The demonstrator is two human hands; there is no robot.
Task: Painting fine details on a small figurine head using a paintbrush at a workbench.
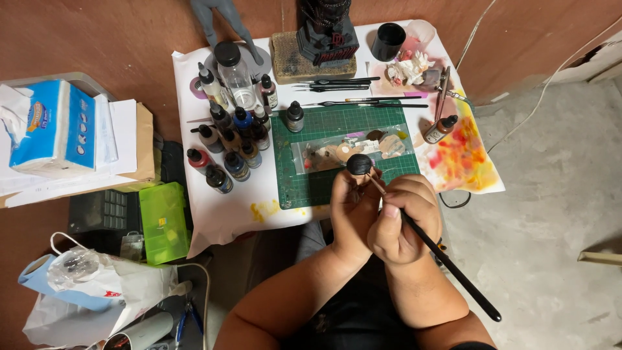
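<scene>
**Brush tip at the black ball, handle trailing back to my right**

My left hand (352, 210) pinches a small stem with a round black piece (359, 164) on top, holding it upright just above the near edge of the green cutting mat (324, 120). The fingers are pressed together around the stem; the ball sits clear above my fingertips.

My right hand (403, 223) lies just beside the left, touching it, closed in a pen grip on a long black paintbrush (447, 259). The brush's long axis runs on a diagonal: the tip points up and left, meeting the lower right side of the ball, while the handle slants down and right past my wrist and well beyond it. So the ball lies up and to the left of my brush grip, very near, and the right hand is the one working on it.

Behind the ball on the mat lies a clear plastic palette (353, 150) with paint smears. The paint bottles (227, 139) stand to the left, well apart from both hands.
</scene>
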